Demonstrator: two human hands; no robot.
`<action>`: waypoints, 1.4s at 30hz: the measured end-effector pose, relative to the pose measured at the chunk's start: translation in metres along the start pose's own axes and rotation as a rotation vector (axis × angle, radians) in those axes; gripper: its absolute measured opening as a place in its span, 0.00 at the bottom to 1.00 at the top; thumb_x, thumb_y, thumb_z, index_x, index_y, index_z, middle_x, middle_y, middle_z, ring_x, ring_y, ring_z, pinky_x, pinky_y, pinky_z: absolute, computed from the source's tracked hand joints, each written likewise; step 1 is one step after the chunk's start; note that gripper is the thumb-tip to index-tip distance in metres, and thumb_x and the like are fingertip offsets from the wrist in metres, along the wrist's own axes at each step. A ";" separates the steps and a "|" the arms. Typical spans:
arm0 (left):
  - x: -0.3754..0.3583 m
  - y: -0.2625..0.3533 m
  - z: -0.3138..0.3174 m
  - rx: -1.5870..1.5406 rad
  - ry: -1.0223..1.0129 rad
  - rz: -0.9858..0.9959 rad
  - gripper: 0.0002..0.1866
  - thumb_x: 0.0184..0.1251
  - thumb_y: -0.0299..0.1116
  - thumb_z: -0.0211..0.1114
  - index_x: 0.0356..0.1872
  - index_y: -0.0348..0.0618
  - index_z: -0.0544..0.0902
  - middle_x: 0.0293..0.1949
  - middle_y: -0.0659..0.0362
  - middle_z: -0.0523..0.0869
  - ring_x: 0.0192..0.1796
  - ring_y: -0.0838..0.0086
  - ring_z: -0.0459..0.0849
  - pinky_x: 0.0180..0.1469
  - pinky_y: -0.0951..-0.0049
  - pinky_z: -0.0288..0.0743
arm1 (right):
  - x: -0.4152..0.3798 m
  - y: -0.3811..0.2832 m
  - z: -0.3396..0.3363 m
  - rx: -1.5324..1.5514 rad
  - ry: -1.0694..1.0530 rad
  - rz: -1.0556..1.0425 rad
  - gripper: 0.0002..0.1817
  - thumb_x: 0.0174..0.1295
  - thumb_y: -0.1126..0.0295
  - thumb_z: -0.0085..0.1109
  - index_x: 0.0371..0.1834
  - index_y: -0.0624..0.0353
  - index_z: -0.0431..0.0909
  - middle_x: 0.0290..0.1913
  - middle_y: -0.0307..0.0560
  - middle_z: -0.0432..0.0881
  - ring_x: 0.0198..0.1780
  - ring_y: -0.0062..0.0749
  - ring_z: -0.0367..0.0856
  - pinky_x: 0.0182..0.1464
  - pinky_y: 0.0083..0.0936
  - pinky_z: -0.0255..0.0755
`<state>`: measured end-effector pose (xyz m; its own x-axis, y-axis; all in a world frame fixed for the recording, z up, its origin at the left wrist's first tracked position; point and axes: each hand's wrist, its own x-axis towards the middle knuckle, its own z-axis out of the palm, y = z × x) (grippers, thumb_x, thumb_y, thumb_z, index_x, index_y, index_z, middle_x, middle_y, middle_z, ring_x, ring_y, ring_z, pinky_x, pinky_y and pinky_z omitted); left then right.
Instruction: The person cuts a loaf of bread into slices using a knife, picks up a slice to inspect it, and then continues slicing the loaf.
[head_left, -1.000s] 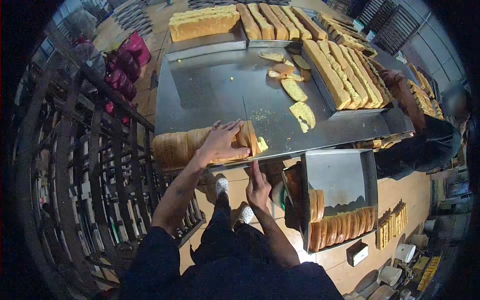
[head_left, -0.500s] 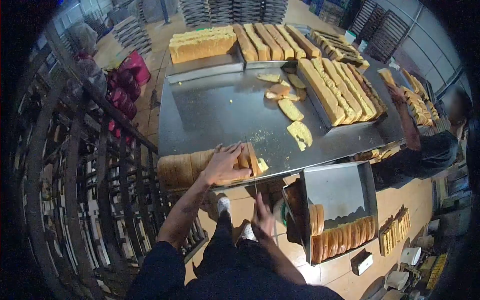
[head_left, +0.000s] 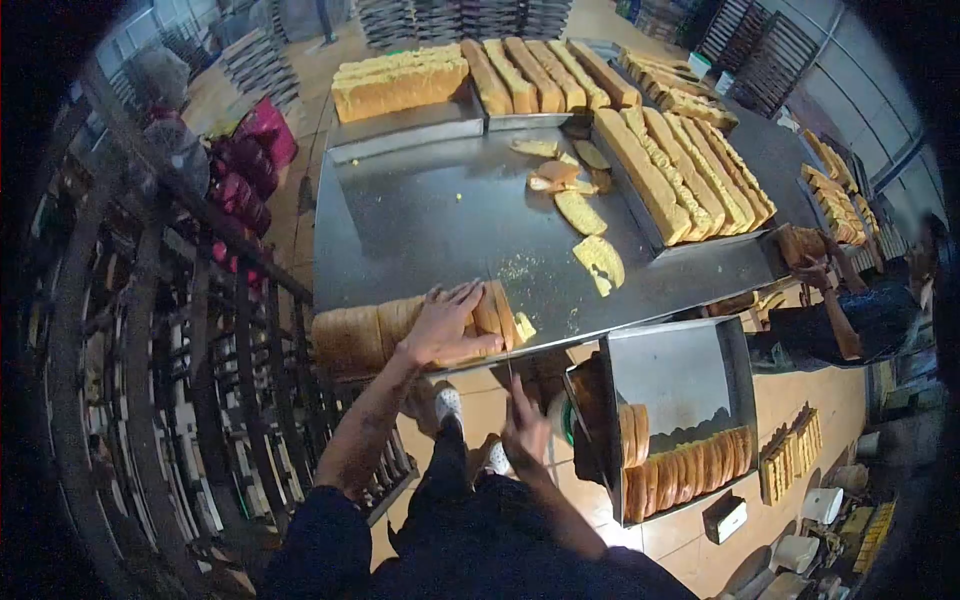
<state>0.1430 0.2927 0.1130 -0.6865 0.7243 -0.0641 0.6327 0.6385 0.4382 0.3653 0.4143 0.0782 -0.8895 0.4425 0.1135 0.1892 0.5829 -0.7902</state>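
Note:
A long loaf (head_left: 350,335), cut into slices, lies along the near edge of the metal table (head_left: 400,220). My left hand (head_left: 447,325) rests on the loaf near its right end, fingers spread over the slices. Just below the table edge, my right hand (head_left: 527,430) is closed round the handle of a thin knife (head_left: 511,368), its blade upright at the loaf's cut end. The handle is mostly hidden by the fingers. A small yellow piece (head_left: 524,326) lies beside the cut end. Several loose slices (head_left: 580,213) lie further back.
Long loaves (head_left: 690,180) fill trays at the back and right. A tray (head_left: 680,370) with bread slices (head_left: 690,470) stands at the lower right. Another person (head_left: 850,310) holds bread at the right. A dark rack (head_left: 200,380) stands at the left.
My right hand has shifted slightly, with the knife still at the loaf's end. My left hand stays on the loaf. The other person's hands have moved nearer the table edge with bread.

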 end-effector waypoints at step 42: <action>0.002 0.012 -0.006 -0.007 -0.039 0.019 0.57 0.59 0.67 0.66 0.78 0.35 0.55 0.77 0.41 0.61 0.79 0.49 0.58 0.79 0.46 0.40 | 0.046 0.018 0.036 0.141 0.026 0.117 0.22 0.70 0.66 0.59 0.66 0.52 0.77 0.33 0.66 0.81 0.33 0.63 0.83 0.39 0.48 0.76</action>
<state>0.1475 0.3002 0.1236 -0.6599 0.7458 -0.0908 0.6427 0.6230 0.4460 0.3130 0.4199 0.0475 -0.8534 0.5204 0.0296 0.2290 0.4255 -0.8755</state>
